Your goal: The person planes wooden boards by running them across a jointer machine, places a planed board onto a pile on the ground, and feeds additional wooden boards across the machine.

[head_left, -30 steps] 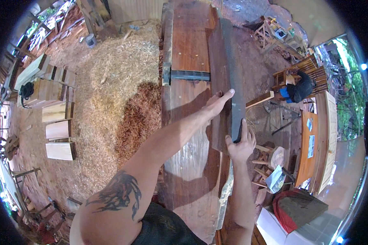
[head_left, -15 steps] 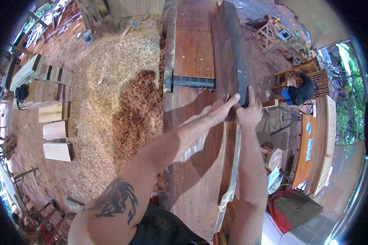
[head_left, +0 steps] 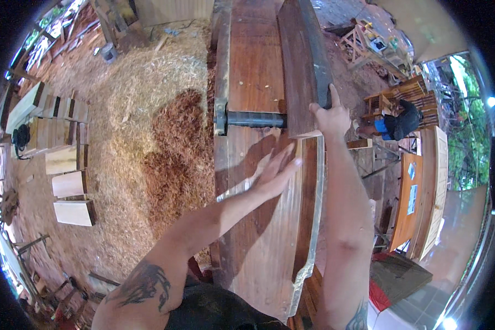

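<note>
A thick dark-brown wooden board (head_left: 298,71) lies lengthwise on the wooden bed (head_left: 257,61) of a planing machine, beside a black cutter roller (head_left: 257,120). My right hand (head_left: 333,118) grips the board's near end at its right edge, index finger stretched along the side and thumb on top. Just short of that end, my left hand (head_left: 276,176) is off the board, fingers extended over the near part of the bed. Nothing is in it; whether it touches the bed I cannot tell. A wooden fence (head_left: 309,203) runs along the bed's right side.
Wood shavings (head_left: 148,110) cover the ground to the left. Beyond them lie stacked timber blocks (head_left: 74,213). At the right, another person (head_left: 400,122) bends over slatted wooden furniture, and an orange-brown panel (head_left: 406,201) stands nearby.
The board and my right hand have moved forward, away from me. My left hand has come off the board's end and drawn back toward me over the bed. The view has shifted slightly.
</note>
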Tool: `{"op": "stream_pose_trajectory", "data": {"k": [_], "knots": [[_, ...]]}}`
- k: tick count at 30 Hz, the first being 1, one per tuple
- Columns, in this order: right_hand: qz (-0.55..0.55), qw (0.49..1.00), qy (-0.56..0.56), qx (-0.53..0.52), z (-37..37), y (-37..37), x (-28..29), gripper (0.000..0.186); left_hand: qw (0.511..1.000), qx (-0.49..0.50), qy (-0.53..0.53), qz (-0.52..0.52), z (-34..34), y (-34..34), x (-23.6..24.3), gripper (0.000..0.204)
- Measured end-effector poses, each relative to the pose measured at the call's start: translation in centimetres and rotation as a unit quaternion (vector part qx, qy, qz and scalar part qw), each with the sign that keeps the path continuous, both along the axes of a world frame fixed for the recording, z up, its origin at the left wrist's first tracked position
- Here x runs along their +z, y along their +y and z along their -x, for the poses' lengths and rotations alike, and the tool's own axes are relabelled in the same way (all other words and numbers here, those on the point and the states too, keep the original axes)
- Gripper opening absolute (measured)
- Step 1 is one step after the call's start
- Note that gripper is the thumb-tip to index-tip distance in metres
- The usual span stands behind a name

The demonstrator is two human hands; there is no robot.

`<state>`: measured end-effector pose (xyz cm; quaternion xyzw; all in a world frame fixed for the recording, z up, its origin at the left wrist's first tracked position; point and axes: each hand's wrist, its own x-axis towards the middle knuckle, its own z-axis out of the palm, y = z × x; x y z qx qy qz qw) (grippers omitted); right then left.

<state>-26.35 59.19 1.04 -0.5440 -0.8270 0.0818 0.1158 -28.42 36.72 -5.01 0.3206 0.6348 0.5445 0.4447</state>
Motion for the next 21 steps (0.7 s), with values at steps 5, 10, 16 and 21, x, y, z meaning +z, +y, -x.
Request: {"op": "stream_pose_trajectory", "data": {"k": [5, 10, 16, 21], "knots": [[0.010, 0.999, -0.034, -0.010, 3.1, 2.9, 0.0, 0.091, 0.933, 0.216, 0.282, -0.057, 2.2, -11.2, -6.3, 0.054], [0.016, 0.999, -0.029, -0.013, 5.2, 4.9, 0.4, 0.092, 0.924, 0.245, 0.208, 0.208, 0.5, -16.6, -11.3, 0.056], [0.070, 0.996, -0.017, -0.049, 9.3, 8.3, 1.0, 0.097, 0.940, 0.221, 0.140, 0.219, -1.6, -16.9, -12.9, 0.062], [0.086, 0.994, -0.064, 0.036, 10.9, 7.7, 3.2, 0.091, 0.926, 0.230, 0.199, 0.224, -1.5, -17.0, -13.1, 0.073]]}}
